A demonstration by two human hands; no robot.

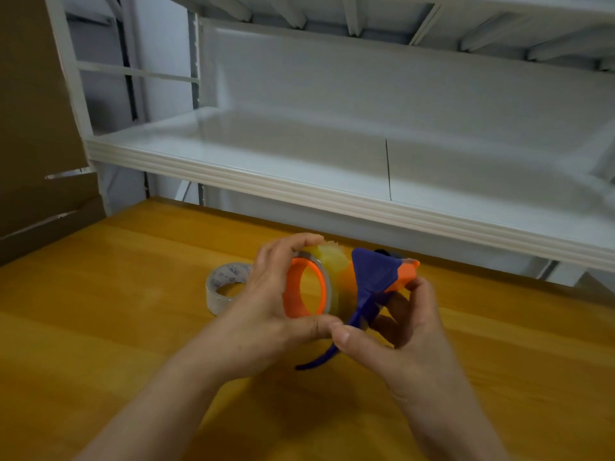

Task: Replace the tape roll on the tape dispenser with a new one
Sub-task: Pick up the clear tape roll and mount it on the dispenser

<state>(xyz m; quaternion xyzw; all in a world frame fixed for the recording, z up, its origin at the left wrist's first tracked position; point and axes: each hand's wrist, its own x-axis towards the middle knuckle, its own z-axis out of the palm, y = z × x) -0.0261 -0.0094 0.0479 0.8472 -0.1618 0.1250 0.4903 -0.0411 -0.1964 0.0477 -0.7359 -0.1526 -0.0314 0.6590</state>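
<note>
The person holds the tape dispenser (372, 271) up in the air, just above the wooden table (100, 327). The left hand (266, 304) is curled round the yellowish tape roll (332, 261), which sits on the dispenser's orange wheel (294, 304). Its fingertips (299, 242) are on top of the roll and its thumb is underneath. The right hand (396, 331) pinches the purple part of the dispenser, with the thumb in front and the other fingers behind. The hole of the roll faces the left hand's side, so the roll can only slide along the wheel left or right. The left hand is the nearer one to do that, while the right hand keeps the dispenser steady. A clear tape roll (223, 284) lies flat on the table, just behind the left hand and partly hidden by it. I cannot tell for sure which roll is the new one, though the roll on the wheel looks thicker. I also cannot tell if that roll is pushed all the way on. The picture is blurry around the hands, and the cutting end of the dispenser is hard to see. A thin purple strip hangs down from the dispenser towards the table. A white shelf (299, 181) is behind, and brown cardboard (33, 128) stands on the left.
</note>
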